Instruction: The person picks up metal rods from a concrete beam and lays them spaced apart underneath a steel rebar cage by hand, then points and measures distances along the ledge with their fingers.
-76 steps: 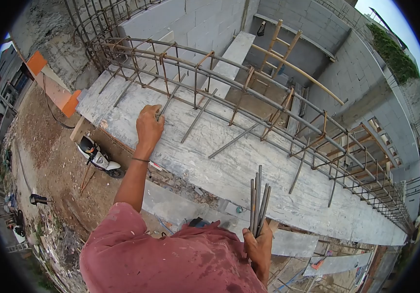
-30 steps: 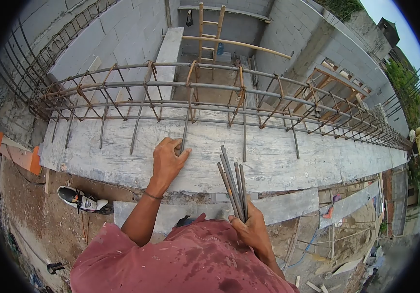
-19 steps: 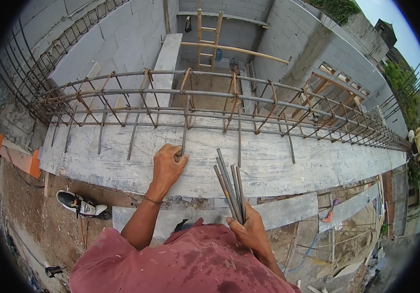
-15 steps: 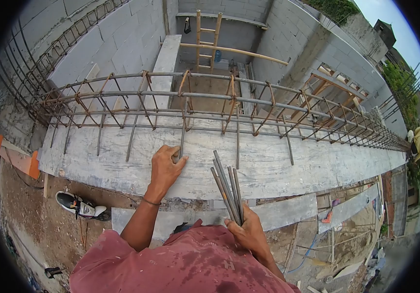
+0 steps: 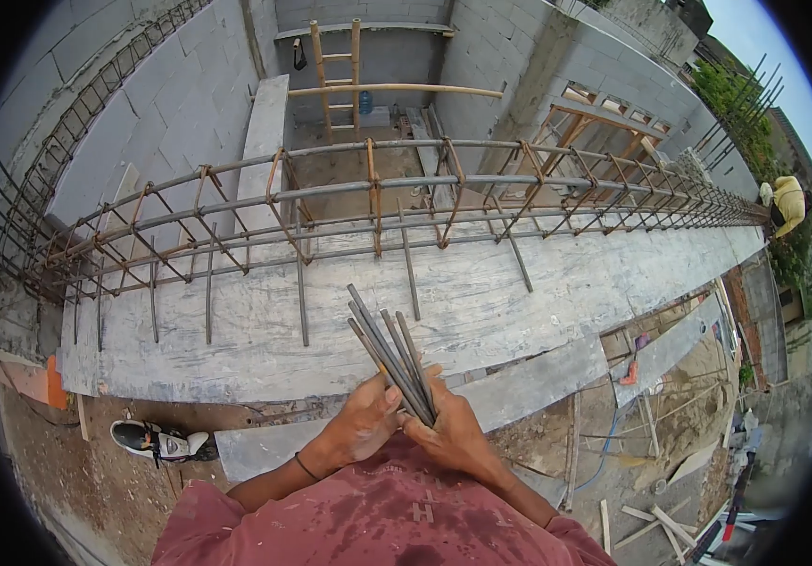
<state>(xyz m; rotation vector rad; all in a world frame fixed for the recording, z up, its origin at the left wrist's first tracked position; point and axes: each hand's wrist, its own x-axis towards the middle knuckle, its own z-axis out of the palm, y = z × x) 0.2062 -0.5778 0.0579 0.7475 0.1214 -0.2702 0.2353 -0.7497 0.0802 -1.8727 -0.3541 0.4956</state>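
In front of my chest, my right hand (image 5: 453, 434) grips a bundle of short steel rods (image 5: 410, 382) near their lower ends. My left hand (image 5: 365, 415) is against the bundle's left side, its fingers curled onto the rods. The rods fan out upward over a pale, stained board (image 5: 510, 316). Beyond them a long rebar cage (image 5: 481, 179) with rusty stirrups runs from left to right. Several single rods, such as one short rod (image 5: 411, 274), lie crosswise under the cage with their near ends sticking out over the board.
Behind the cage are grey block walls (image 5: 180, 113) and a bamboo ladder (image 5: 338, 80). A person (image 5: 787, 203) in yellow is at the cage's far right end. Down on the ground stand a motorbike (image 5: 161, 441) and scattered timber (image 5: 656, 528). A lower plank (image 5: 538, 382) runs along the near side.
My left hand has left a rod under the cage and come back to the bundle in my right hand. The view has shifted and tilted.
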